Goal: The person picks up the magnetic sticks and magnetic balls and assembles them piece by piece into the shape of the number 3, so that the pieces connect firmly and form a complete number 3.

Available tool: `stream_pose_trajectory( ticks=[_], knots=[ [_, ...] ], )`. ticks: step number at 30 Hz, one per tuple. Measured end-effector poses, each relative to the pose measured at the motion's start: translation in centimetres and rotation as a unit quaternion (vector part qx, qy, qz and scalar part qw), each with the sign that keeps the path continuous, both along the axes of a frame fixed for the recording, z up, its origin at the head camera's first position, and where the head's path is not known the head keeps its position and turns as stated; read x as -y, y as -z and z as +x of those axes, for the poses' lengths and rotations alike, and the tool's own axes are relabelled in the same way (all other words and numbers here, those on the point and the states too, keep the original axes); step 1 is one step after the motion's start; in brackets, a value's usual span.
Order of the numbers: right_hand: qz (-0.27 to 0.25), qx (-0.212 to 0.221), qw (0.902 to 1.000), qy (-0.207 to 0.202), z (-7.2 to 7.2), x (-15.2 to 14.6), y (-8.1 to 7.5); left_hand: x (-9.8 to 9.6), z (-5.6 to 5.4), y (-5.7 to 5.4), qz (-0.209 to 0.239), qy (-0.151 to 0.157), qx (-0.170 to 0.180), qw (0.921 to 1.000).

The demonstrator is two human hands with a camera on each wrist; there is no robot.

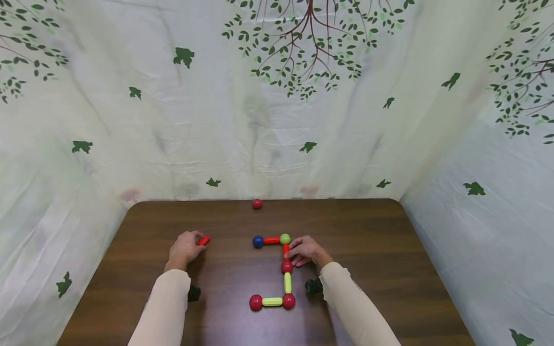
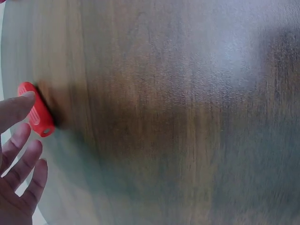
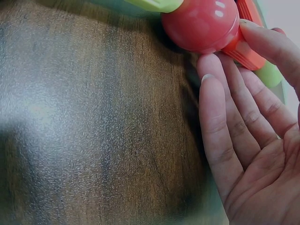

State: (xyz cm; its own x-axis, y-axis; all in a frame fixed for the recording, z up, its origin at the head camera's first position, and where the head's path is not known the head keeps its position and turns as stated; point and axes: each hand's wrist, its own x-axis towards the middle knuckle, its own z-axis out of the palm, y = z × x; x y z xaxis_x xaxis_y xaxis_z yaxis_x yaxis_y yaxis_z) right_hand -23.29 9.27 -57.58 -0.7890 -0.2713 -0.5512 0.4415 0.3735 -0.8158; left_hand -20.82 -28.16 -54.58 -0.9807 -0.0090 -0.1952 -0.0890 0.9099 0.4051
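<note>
My left hand [image 1: 183, 249] pinches a loose red rod [image 1: 203, 240] between thumb and forefinger; the left wrist view shows the rod [image 2: 41, 117] close over the table, other fingers spread. My right hand [image 1: 309, 251] is at a chain of balls and rods, its thumb and fingers on either side of a red rod [image 3: 241, 52] beside a red ball [image 3: 201, 23]. This rod runs up to a light green ball [image 1: 285, 239], from which another red rod [image 1: 272, 240] reaches left to a blue ball [image 1: 258, 241]. Below, yellow-green rods [image 1: 287, 283] join more red balls [image 1: 288, 301].
A single red ball [image 1: 257, 203] lies at the far edge of the brown wooden table [image 1: 368, 230]. Behind and beside the table hangs a pale cloth [image 1: 207, 125] printed with leaves and branches. A dark camera [image 1: 313, 286] sits at the right wrist.
</note>
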Motion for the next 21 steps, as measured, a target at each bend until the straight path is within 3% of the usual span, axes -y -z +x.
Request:
stream_pose_trajectory(
  ticks=[10,14,17,21],
  knots=[
    [-0.009,-0.002,1.0,0.004,-0.2,0.0,0.5,0.1,-0.3,0.9,0.003,-0.022,0.006,0.9997],
    [-0.006,0.001,1.0,0.002,0.0,0.3,0.5,0.4,0.1,1.5,0.002,-0.025,0.023,0.9994],
    [-0.001,0.002,1.0,0.0,0.0,0.3,0.5,0.4,0.3,1.6,0.009,-0.015,0.025,0.9995],
    [0.01,0.002,0.9999,0.003,-0.1,0.2,0.3,-0.4,0.2,1.3,0.032,0.022,0.031,0.9987]
  ],
)
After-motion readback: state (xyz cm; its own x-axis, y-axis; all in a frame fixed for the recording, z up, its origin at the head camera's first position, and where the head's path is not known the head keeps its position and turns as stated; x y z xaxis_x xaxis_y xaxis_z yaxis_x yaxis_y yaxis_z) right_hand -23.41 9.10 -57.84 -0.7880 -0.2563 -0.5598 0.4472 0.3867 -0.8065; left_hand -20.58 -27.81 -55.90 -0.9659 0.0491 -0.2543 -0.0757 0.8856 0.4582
